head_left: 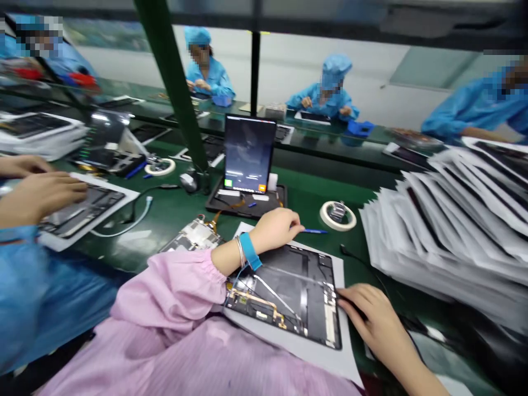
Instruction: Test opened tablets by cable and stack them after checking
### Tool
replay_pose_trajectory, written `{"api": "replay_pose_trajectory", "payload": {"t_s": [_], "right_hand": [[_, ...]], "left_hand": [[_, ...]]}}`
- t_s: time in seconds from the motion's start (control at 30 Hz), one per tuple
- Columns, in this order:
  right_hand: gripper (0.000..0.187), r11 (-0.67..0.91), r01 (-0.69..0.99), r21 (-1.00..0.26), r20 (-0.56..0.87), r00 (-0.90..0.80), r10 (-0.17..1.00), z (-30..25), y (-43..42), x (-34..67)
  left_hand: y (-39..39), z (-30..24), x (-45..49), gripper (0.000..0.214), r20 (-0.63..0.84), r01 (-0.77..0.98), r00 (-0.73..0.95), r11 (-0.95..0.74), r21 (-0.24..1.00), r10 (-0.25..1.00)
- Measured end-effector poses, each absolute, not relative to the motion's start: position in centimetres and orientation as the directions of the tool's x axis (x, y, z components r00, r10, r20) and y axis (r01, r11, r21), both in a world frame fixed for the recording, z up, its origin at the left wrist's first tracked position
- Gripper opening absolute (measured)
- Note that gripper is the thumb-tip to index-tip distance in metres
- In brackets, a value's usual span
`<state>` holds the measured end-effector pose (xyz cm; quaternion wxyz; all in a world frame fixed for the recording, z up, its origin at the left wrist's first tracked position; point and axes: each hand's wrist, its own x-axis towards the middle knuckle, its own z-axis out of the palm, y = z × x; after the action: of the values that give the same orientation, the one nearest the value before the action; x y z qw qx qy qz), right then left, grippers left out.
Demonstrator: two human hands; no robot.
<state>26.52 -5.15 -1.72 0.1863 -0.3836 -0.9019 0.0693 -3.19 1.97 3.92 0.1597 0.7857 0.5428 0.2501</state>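
Note:
An opened tablet housing (297, 280) with bare flex cables and metal strips lies on a white sheet (346, 352) in front of me. My left hand (278, 226), with a blue strap at its wrist, reaches across the housing's far edge. Its fingers are pinched at the end of a thin blue stick (315, 231). My right hand (367, 308) is at the right side of the housing, thumb and fingers closed on its edge. Behind the housing, a lit tablet screen (249, 157) leans upright on a black tray (214, 203).
A tall stack of white sleeves (429, 236) rises at the right. A tape roll (338, 214) and a black cable (350, 252) lie near it. Metal-cased boards (193, 234) sit left of the housing. A co-worker's hand (45, 192) works at the left; a green post (173, 82) slants ahead.

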Motion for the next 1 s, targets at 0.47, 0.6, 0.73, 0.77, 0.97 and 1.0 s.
{"api": "replay_pose_trajectory", "payload": {"t_s": [0.47,0.6,0.73,0.77,0.97,1.0], "right_hand": [[0.02,0.719,0.636,-0.281,0.363,-0.623,0.693,-2.3,-4.5,26.8],[0.02,0.715,0.643,-0.274,0.364,-0.618,0.697,-2.3,-4.5,26.9],[0.021,0.703,0.657,-0.27,0.36,-0.608,0.707,-2.6,-4.5,27.1],[0.021,0.702,0.659,-0.269,0.358,-0.608,0.708,-2.7,-4.5,27.1],[0.023,0.71,0.655,-0.259,0.359,-0.617,0.7,-3.0,-4.2,27.6],[0.023,0.711,0.655,-0.257,0.361,-0.617,0.699,-3.1,-4.2,27.6]], "left_hand": [[7.5,2.9,-21.9,0.026,0.188,0.885,-0.351,0.259,0.387,0.917],[6.3,3.8,-20.7,0.041,0.149,0.878,-0.399,0.33,0.347,0.905],[4.0,4.4,-18.1,0.031,0.256,0.903,-0.394,0.321,0.285,0.883],[3.5,4.3,-17.3,0.031,0.301,0.919,-0.358,0.275,0.284,0.884],[3.8,2.3,-14.4,0.051,0.423,0.959,-0.166,0.045,0.28,0.891],[4.2,2.1,-14.4,0.053,0.441,0.96,-0.152,0.025,0.279,0.885]]}}
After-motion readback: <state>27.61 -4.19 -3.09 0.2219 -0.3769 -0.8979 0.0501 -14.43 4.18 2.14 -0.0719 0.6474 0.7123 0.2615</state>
